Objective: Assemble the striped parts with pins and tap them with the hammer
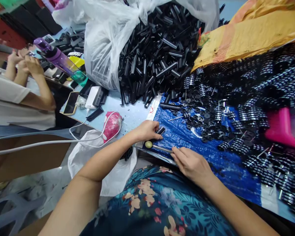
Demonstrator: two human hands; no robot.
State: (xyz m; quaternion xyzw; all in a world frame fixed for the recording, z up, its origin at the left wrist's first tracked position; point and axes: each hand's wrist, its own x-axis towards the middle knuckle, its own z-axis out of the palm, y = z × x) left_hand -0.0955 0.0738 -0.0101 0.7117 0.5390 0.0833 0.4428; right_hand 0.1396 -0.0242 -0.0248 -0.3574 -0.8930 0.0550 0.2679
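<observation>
My left hand [148,130] is closed around a short black tube [161,130] near the front edge of the table, its end showing past my fingers. My right hand [190,163] grips a thin metal rod [162,149] with a rounded yellowish end [148,144]. That end lies just below my left hand, close to the tube; I cannot tell whether they touch. Under both hands is a blue plastic sheet [177,134]. Small black discs [200,118] and another black tube [170,106] lie beyond my hands.
A large heap of black tubes [159,49] spills from a clear plastic bag [103,49]. Ribbed black-and-silver rollers [250,114] crowd the right, near a pink plastic piece [285,131]. At left are a purple bottle [56,59], phone [71,103], cable [39,149] and another person's hands [27,64].
</observation>
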